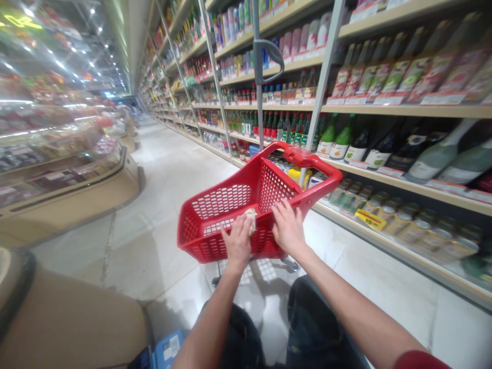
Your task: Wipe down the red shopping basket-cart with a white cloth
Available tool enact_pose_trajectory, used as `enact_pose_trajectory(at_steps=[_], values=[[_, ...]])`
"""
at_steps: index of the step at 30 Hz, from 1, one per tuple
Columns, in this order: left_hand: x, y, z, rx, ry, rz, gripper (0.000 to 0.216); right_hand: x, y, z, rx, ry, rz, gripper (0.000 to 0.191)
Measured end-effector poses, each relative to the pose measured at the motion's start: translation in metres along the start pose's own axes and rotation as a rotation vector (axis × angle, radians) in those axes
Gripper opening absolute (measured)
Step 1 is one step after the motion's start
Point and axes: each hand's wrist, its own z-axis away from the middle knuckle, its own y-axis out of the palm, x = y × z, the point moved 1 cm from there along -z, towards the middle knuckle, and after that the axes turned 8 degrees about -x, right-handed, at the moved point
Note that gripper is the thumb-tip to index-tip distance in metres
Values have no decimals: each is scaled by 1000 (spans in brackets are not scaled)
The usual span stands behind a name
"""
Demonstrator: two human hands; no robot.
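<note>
A red plastic shopping cart with perforated walls stands sideways in front of my knees. My left hand is at its near side rim, fingers closed over a crumpled whitish cloth pressed against the rim. Part of that cloth is hidden under the fingers. A little to the right, my right hand grips the same near rim, its fingers hooked over the top edge close to the cart's handle. Nothing shows inside the visible part of the basket.
Tall shelves of bottles, cans and jars run along the right side. A grey post with a loop-shaped handle rises behind the cart. On the left are a curved food display and a beige rounded unit. A blue box sits at the bottom.
</note>
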Motion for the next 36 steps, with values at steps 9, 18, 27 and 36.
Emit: enact_pose_trajectory(at_steps=[9,18,27,36], values=[[48,-23,16,-6,-194,-98,43,4,3,1,-14,1,-16,50],[-10,-10,-9,69,-227,-40,44,0,0,6,17,-38,14,53],[53,-23,21,-19,-226,-113,45,1,-1,11,-46,-33,-26,50],[13,-12,9,50,-101,-30,48,4,0,12,-53,-25,-43,52]])
